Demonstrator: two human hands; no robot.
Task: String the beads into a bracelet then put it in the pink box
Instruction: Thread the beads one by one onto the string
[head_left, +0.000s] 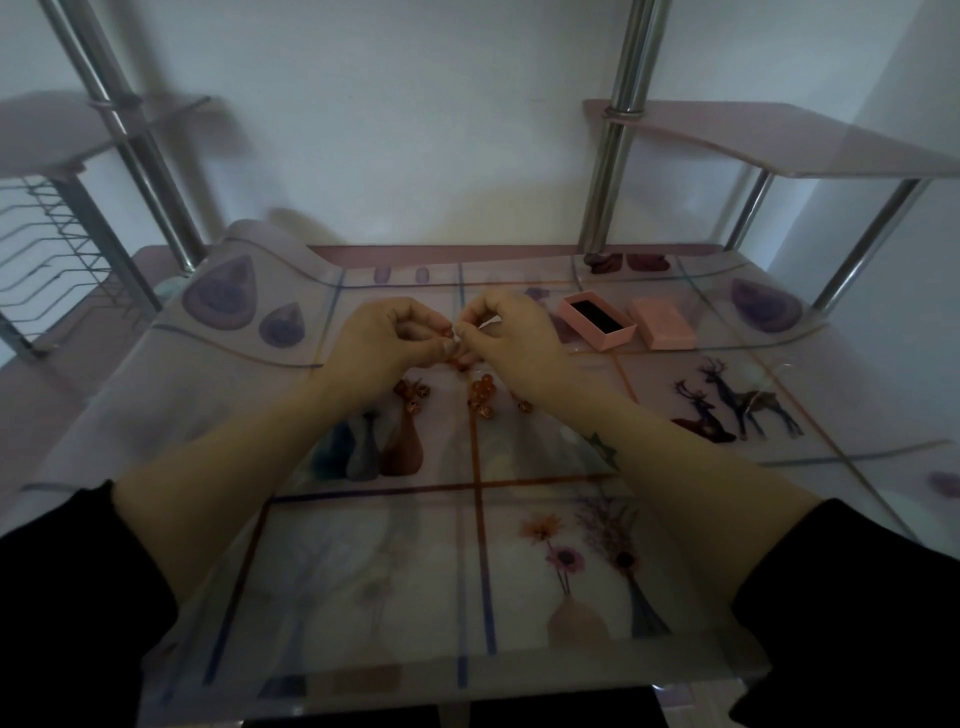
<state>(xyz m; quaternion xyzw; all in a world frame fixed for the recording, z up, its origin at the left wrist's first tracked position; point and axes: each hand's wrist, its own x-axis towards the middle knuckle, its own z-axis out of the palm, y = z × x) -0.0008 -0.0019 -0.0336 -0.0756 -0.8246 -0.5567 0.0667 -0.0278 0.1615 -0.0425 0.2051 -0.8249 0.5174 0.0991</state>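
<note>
Though well short of finished, looks to be mid-threading, judging by how much lies unstrung. Starts at the left hand (387, 338), raised over the middle of the table (363, 571), fingers curled and thumb and forefinger pinching a reddish bead (448, 328) at their tips. Finds more orange just under those fingertips, possibly a short strung run, though too dim to confirm. Leaves the loose beads (480, 397) on the tabletop below and between the wrists: small, round, glossy orange-brown, some patterned, lying in little clusters near one another. Meets the right hand (511, 338) tip to tip with the left, fingers curled, pinching something too fine to make out, by judgement the cord. Further right, has the pink box (597, 319) resting open on the table, dark-lined, with nothing seen inside, and its lid (662, 322) lying just beside it. Needs, then, the rest of the stringing, the closing of the loop, and the boxing.
</note>
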